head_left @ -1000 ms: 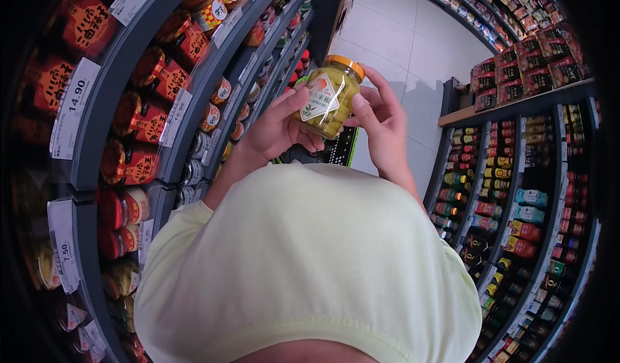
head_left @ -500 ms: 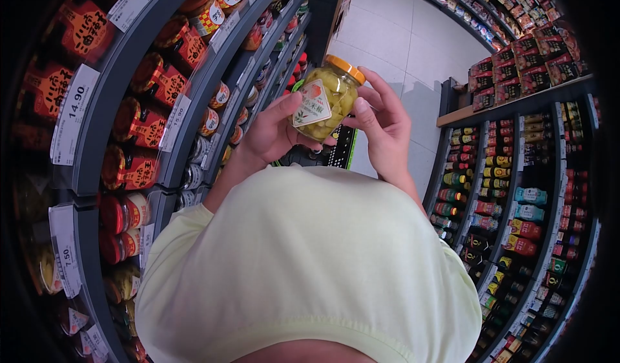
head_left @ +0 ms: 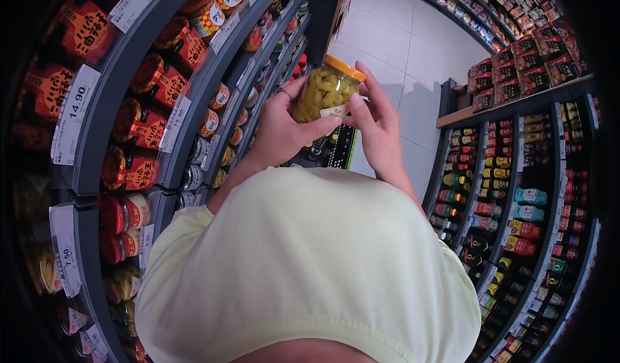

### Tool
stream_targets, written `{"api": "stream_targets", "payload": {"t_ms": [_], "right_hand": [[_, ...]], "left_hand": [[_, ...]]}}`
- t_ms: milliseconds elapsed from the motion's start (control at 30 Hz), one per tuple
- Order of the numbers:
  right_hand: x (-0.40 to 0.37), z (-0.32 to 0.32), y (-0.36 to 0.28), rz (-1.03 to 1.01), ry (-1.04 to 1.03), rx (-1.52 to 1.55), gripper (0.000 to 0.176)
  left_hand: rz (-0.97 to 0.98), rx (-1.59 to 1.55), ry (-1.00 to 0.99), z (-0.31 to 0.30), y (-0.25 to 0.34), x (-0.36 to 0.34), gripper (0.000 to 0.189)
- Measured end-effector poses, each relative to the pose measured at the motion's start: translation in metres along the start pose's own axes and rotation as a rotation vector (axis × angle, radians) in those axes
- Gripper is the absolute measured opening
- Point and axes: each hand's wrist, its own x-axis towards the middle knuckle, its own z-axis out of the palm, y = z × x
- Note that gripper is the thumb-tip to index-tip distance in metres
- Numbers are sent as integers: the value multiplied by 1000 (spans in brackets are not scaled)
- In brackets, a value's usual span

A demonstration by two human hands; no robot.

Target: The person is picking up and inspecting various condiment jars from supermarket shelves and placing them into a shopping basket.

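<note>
A glass jar of pickled green peppers [head_left: 323, 90] with an orange lid is held up in front of my chest, tilted to the right. My left hand [head_left: 279, 129] wraps its left side and base, thumb along the bottom front. On the right, my right hand [head_left: 378, 114] grips the jar with its thumb near the label and its fingers behind, partly hidden. Only part of the white label shows, low on the jar. Below the jar is a black basket-like thing with a green edge [head_left: 352, 150], mostly covered by my hands and shirt.
Close on my left, shelves hold red-labelled jars [head_left: 139, 121] behind price tags [head_left: 74, 114]. To my right, a shelf unit [head_left: 510, 188] carries bottles and packets, with dark red packets [head_left: 523, 72] on top. Pale floor tiles [head_left: 371, 27] run ahead.
The jar has been turned in my hands, so its label has swung from the front to low on the right. My left hand has shifted its hold, its thumb now lower and further right.
</note>
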Motion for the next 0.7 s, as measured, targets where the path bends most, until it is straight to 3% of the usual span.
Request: {"api": "stream_targets", "payload": {"t_ms": [133, 233, 567, 667, 700], "right_hand": [[0, 0, -2, 17, -15, -11, 64], [1, 1, 1, -27, -5, 21, 69], [0, 1, 16, 0, 94, 134, 68], [-2, -3, 14, 66, 102, 164, 64], [-2, -5, 15, 64, 102, 164, 64]], "left_hand": [[163, 477, 136, 4, -1, 3, 80], [243, 725, 130, 7, 11, 3, 80], [195, 804, 56, 9, 12, 3, 85], [187, 778, 29, 6, 13, 2, 85], [157, 620, -8, 4, 11, 1, 79]]}}
